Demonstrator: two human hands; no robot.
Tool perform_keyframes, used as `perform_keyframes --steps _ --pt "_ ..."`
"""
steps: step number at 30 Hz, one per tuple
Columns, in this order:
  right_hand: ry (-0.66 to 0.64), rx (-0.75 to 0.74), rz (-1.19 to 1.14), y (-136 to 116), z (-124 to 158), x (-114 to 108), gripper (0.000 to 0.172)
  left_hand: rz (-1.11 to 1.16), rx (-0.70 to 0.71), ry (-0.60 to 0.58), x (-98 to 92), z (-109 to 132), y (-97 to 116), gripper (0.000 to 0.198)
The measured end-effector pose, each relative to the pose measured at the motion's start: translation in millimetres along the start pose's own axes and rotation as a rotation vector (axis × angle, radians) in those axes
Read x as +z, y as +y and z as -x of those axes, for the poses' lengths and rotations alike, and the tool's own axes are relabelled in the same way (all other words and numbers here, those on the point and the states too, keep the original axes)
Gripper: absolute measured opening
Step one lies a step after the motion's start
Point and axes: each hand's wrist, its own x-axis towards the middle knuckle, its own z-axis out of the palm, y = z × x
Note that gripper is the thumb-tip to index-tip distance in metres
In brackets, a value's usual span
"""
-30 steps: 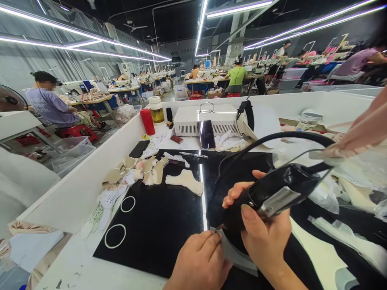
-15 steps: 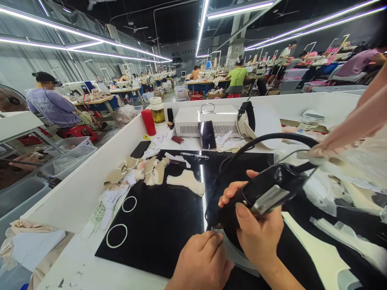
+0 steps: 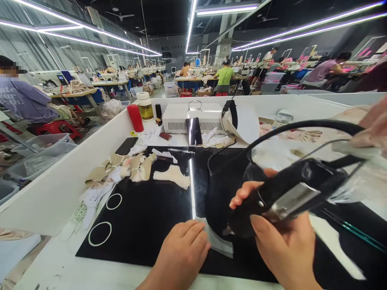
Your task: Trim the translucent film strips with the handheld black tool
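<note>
My left hand (image 3: 184, 253) presses its closed fingers onto the upper left end of a translucent grey curved strip (image 3: 220, 241). That strip lies on a black cutting mat (image 3: 157, 229). Wrapped around a black corded hand tool (image 3: 281, 197) with a silver metal plate, my right hand (image 3: 281, 245) holds it tilted just right of the strip. The tool's working end is dark and partly hidden by my fingers. A cream fabric piece (image 3: 172, 176) lies farther up the mat, and another pale cut piece (image 3: 338, 245) is at the right.
Another person's hand (image 3: 373, 129) reaches in at the right near the tool's cord. Tied fabric bundles (image 3: 140, 167) line the mat's left edge. Behind stand a white vented box (image 3: 178, 117), a phone (image 3: 193, 131) and a red cylinder (image 3: 135, 118). A pen (image 3: 181, 151) lies on the mat.
The tool in my right hand has moved right, away from the strip, uncovering more of it. The other person's hand has drawn back to the right. My view has turned slightly right.
</note>
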Motion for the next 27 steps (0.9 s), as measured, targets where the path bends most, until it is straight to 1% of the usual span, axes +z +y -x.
perform_keyframes --steps 3,5,7,10,12,16,20,27 --pt "0.004 -0.010 0.046 -8.8 15.7 -17.2 0.052 -0.023 0.027 0.003 -3.1 -0.8 -0.1 0.027" --pt "0.026 -0.022 0.038 -10.2 23.4 -21.9 0.052 -0.019 0.056 0.011 -4.6 -2.8 1.4 0.023" --pt "0.057 -0.041 0.021 -9.0 28.1 -21.4 0.052 0.003 0.078 -0.002 -5.4 -6.4 4.6 0.018" --pt "0.075 -0.032 0.001 -4.6 31.2 -16.5 0.053 0.051 0.105 -0.054 -4.3 -14.6 11.5 0.017" --pt "0.073 -0.013 -0.008 -1.7 32.3 -13.8 0.053 0.081 0.120 -0.084 -1.4 -20.4 15.8 0.019" --pt "0.079 -0.010 -0.023 0.9 34.3 -13.1 0.053 0.088 0.132 -0.096 7.9 -28.1 19.8 0.020" --pt "0.075 -0.033 -0.024 0.0 35.6 -15.1 0.051 0.059 0.133 -0.124 13.0 -30.0 19.2 0.017" --pt "0.071 -0.020 -0.019 0.4 35.4 -16.7 0.053 0.026 0.096 -0.174 12.4 -28.9 20.7 0.025"
